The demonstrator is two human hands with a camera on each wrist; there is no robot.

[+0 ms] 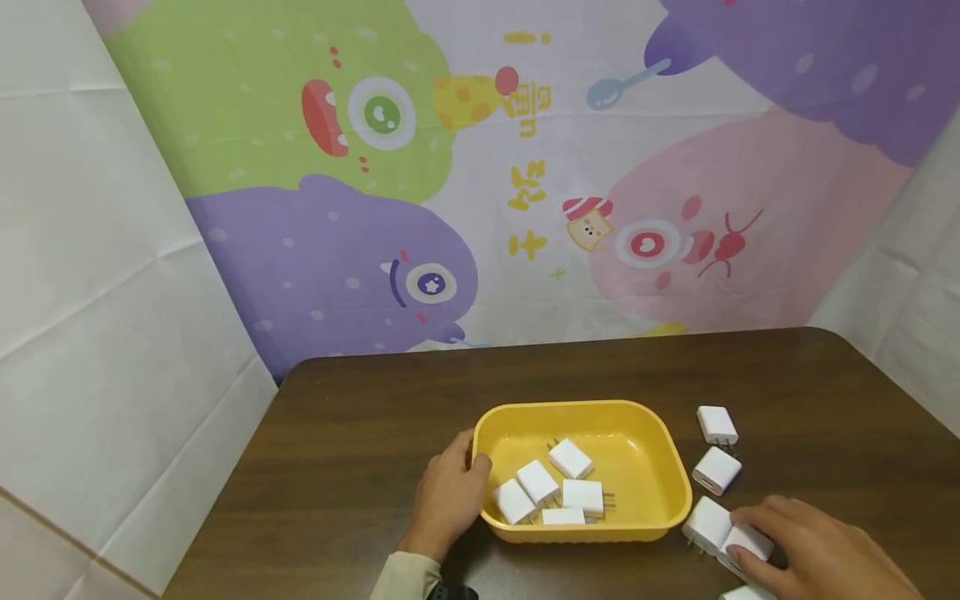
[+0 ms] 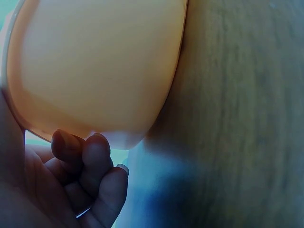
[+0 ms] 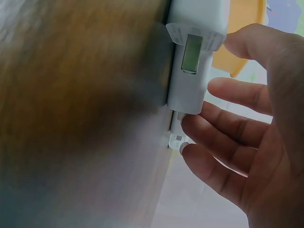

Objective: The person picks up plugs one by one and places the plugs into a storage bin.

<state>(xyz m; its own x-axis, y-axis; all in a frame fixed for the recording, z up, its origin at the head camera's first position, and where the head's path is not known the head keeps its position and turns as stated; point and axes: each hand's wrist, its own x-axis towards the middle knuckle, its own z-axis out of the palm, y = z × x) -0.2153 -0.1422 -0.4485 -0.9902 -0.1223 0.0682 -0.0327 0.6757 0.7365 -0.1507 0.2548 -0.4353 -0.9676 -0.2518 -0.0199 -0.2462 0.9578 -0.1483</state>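
A yellow plastic basin [image 1: 667, 500] sits on the table, its left end gripped by my left hand [image 1: 448, 496], thumb over the rim and fingers outside against the wall. Several white charger plugs lie inside, one charger plug [image 1: 582, 497] with its prongs pointing right. To the right of the basin, my right hand [image 1: 821, 546] pinches a white charger plug [image 1: 752, 544] between thumb and fingers. Close against it lies another charger plug [image 1: 707, 523]. In the right wrist view, the thumb is at the nearer charger plug [image 3: 199, 16] and the fingertips reach along the one beyond.
Beyond the right hand, two more charger plugs lie in a rough line, the farthest charger plug [image 1: 717, 425] near the basin's back right corner. Another charger plug [image 1: 747, 593] shows at the bottom edge. A patterned cloth [image 1: 525, 308] hangs behind the dark wooden table [image 1: 360, 433].
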